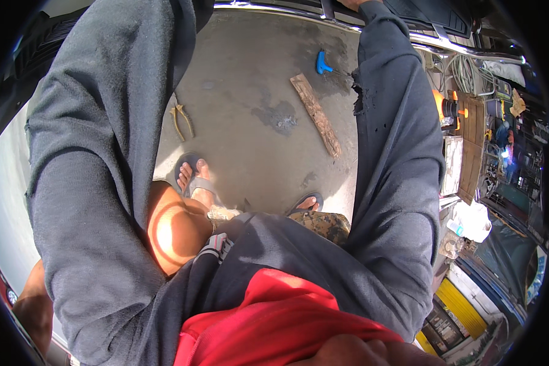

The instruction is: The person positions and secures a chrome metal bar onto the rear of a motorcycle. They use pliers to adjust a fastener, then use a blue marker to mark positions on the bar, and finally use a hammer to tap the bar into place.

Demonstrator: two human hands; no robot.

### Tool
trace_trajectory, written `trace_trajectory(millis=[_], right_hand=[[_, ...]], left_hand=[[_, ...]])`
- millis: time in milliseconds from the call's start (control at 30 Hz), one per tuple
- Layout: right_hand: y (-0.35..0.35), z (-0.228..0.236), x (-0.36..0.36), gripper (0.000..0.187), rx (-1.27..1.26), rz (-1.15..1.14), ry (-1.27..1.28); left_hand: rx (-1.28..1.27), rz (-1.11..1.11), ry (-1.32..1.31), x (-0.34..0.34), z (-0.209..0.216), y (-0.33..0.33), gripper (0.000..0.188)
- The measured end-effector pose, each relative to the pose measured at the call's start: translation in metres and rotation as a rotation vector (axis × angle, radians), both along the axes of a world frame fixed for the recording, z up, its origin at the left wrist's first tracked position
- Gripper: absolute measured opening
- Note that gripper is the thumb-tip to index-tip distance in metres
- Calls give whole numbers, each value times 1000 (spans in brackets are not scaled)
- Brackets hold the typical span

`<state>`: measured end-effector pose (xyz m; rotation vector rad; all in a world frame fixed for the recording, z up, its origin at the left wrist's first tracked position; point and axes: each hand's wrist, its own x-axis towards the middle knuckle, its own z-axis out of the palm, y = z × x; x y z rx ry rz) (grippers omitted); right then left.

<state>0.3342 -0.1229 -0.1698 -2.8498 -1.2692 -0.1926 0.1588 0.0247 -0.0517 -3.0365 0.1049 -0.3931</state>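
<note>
Your left hand's unseen and right hand point(350, 3) too cropped to judge grip; clasp the likely stiff, slick chrome tube point(299, 14) beside it midspan.

Floor: bare grey concrete point(244, 61), sunlit along its near left and right edges.
Stains: a dark patch point(277, 116) near the middle, another dark area point(340, 52) at the far right.
Pliers: yellow-handled pliers point(177, 124) at the left, handles spread and pointing near, jaws toward the far side.
Wood: one rough brown strip point(316, 116) right of the middle, slanting from far left to near right.
Blue tool: a blue-handled tool point(322, 63) beyond the strip, just beside its far end.
Sandals: a left sandal point(200, 184) and a right sandal point(317, 198), both worn, at the near side.
</note>
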Motion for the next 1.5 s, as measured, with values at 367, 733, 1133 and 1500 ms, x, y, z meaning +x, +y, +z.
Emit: trace_trajectory(millis=[367, 733, 1133, 1500], right_hand=[[-37, 6, -33, 44, 19, 57, 6], [-2, 18, 9, 44, -17, -182, 130], [15, 11, -20, 24, -381, -7, -301], [-34, -24, -2, 23, 367, 305, -214]], left_hand=[[-103, -40, 101, -6, 9, 4, 35], [-83, 58, -3, -2, 17, -11, 40], [-134, -2, 0, -22, 5, -1, 41], [-120, 13, 32, -79, -44, 18, 35]])
